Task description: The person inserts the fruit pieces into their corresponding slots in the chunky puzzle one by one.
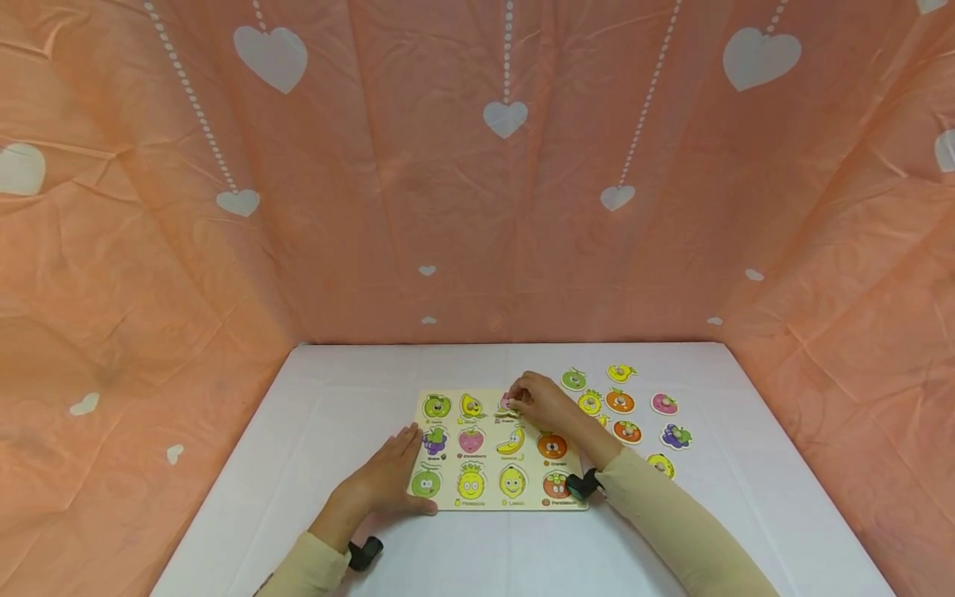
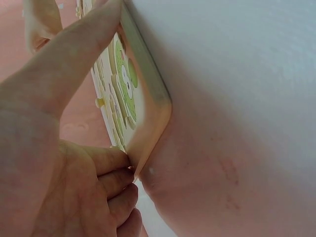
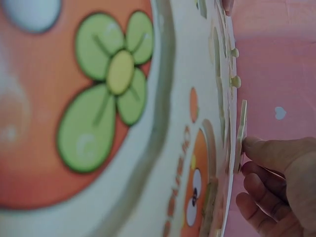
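Note:
A wooden fruit puzzle board (image 1: 492, 507) lies flat on the white table. My left hand (image 1: 388, 471) rests at its left near corner, fingers stretched along the left side and thumb against the near edge; the left wrist view shows them touching the board's edge (image 2: 153, 74). My right hand (image 1: 545, 406) pinches a pink peach puzzle piece (image 1: 505, 404) between thumb and fingers over the upper row, at the spot labelled Peach. In the right wrist view this thin piece (image 3: 242, 133) stands tilted against the board's face. The fingers partly hide it in the head view.
Several loose fruit pieces lie right of the board, among them a grape piece (image 1: 676, 436), a pink piece (image 1: 664, 404), an orange piece (image 1: 620, 400) and a green one (image 1: 574, 379). The right forearm partly covers a yellow piece (image 1: 661, 466). Pink cloth (image 1: 477, 249) surrounds the table.

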Available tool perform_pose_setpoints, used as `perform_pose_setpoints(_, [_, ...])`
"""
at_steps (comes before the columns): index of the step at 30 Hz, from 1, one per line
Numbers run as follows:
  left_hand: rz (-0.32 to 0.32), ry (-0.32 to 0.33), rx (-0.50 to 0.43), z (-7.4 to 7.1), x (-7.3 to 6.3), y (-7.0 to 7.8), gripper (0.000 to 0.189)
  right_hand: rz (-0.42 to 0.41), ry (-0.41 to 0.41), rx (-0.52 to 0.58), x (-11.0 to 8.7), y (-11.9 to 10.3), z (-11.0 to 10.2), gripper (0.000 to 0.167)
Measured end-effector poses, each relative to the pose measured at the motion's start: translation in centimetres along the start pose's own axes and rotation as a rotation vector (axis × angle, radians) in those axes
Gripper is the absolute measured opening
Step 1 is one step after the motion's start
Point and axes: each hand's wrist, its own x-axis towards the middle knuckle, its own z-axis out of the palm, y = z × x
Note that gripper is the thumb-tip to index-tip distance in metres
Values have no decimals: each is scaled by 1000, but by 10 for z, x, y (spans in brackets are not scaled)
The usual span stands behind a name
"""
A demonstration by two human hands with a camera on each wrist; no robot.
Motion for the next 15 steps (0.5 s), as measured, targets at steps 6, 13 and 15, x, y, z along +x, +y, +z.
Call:
perform_pose_setpoints(6, [2,-4,3,0,0,0,127,5,-17,2,0,-2,0,7])
perform_pose_setpoints(13, [-10,-10,-2,0,1,0,127,7,-31,5,0,-5,-1,7])
perform_pose_setpoints(15, [-14,-10,-1,0,1,0,126,7,-34,4,1,-5,-1,7])
